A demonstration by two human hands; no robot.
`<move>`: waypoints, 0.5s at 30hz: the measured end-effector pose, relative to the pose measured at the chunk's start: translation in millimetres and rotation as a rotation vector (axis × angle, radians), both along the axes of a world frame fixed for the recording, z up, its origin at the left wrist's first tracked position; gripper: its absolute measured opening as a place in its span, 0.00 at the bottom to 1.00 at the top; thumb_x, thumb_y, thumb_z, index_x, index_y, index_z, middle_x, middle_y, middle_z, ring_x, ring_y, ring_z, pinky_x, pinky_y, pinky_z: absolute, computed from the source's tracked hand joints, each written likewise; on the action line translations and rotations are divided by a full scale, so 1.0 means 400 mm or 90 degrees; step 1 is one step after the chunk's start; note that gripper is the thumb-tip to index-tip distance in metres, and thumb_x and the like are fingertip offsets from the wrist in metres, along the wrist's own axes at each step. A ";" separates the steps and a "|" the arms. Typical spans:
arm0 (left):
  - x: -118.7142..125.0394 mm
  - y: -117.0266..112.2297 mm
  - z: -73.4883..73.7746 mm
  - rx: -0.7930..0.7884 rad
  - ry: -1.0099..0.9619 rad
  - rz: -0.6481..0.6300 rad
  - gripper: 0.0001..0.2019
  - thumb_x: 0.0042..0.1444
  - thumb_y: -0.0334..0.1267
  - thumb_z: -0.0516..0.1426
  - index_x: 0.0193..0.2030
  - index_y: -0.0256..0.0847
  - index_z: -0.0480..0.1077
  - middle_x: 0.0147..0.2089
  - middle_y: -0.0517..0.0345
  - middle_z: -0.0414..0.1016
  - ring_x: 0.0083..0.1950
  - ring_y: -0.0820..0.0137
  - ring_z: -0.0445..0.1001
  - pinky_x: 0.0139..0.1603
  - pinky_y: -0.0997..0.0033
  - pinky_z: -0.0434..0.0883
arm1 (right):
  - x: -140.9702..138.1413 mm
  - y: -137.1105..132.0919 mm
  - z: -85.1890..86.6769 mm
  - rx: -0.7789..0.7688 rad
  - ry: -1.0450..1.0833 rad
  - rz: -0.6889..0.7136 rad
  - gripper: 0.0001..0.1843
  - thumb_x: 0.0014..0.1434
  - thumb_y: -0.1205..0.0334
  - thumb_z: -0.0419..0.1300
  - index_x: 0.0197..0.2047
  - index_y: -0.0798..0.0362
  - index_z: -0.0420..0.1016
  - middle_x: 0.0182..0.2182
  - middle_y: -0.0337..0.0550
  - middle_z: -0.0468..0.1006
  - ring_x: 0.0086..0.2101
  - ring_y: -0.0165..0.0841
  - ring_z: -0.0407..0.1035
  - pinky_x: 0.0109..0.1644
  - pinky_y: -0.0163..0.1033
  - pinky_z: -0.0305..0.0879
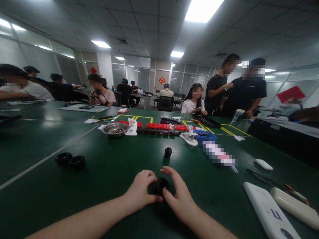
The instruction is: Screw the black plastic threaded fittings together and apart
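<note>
A black round fitting (161, 184) with a hole in its top stands on the green table between my hands. My left hand (141, 188) is closed on its left side, thumb at the near edge and fingers at the far edge. My right hand (178, 189) curves around the other side with its fingers apart; the thumb touches the fitting's rim. Farther out stands a smaller black fitting (168, 152). Two more black ring-shaped pieces, one left (63, 159) and one right (77, 162), lie side by side to the left.
Across the table are a metal bowl (115, 129) of small parts, a red strip (163, 126), white clamps (189, 136) and a blue tray (205, 135). At right lie a white power bank-like device (267, 209), a cream case (294, 204) and pliers-like tools. Several people sit or stand beyond.
</note>
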State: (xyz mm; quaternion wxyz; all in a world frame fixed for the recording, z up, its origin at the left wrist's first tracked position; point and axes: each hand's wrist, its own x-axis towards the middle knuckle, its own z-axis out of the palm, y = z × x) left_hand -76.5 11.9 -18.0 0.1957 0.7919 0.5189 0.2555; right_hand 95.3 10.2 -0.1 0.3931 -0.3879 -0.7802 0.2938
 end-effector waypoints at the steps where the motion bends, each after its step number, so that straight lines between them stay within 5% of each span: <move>1: 0.000 -0.001 0.002 -0.001 -0.004 0.004 0.17 0.39 0.50 0.61 0.34 0.43 0.67 0.42 0.57 0.65 0.45 0.62 0.62 0.45 0.64 0.61 | 0.000 -0.001 -0.001 0.006 -0.008 -0.008 0.28 0.46 0.70 0.54 0.52 0.52 0.55 0.48 0.48 0.64 0.49 0.39 0.59 0.54 0.49 0.54; 8: -0.001 -0.005 0.016 0.000 -0.010 0.006 0.14 0.40 0.45 0.61 0.33 0.43 0.68 0.42 0.57 0.64 0.46 0.63 0.62 0.45 0.64 0.62 | -0.007 0.012 -0.020 -0.005 -0.034 -0.043 0.24 0.42 0.69 0.59 0.45 0.53 0.61 0.38 0.44 0.68 0.41 0.37 0.64 0.47 0.45 0.61; 12: -0.003 -0.001 0.010 -0.007 0.002 -0.005 0.17 0.38 0.48 0.61 0.35 0.43 0.68 0.43 0.57 0.64 0.47 0.61 0.61 0.47 0.62 0.61 | 0.002 0.009 -0.004 -0.022 -0.010 0.051 0.30 0.41 0.76 0.51 0.50 0.52 0.57 0.45 0.45 0.67 0.46 0.36 0.62 0.53 0.47 0.56; 15: -0.003 0.001 0.005 -0.003 0.007 -0.007 0.18 0.38 0.50 0.61 0.35 0.43 0.68 0.44 0.56 0.64 0.47 0.61 0.61 0.47 0.61 0.61 | 0.010 0.009 0.000 -0.010 -0.017 0.039 0.32 0.43 0.74 0.52 0.54 0.52 0.54 0.50 0.47 0.62 0.51 0.38 0.57 0.56 0.49 0.51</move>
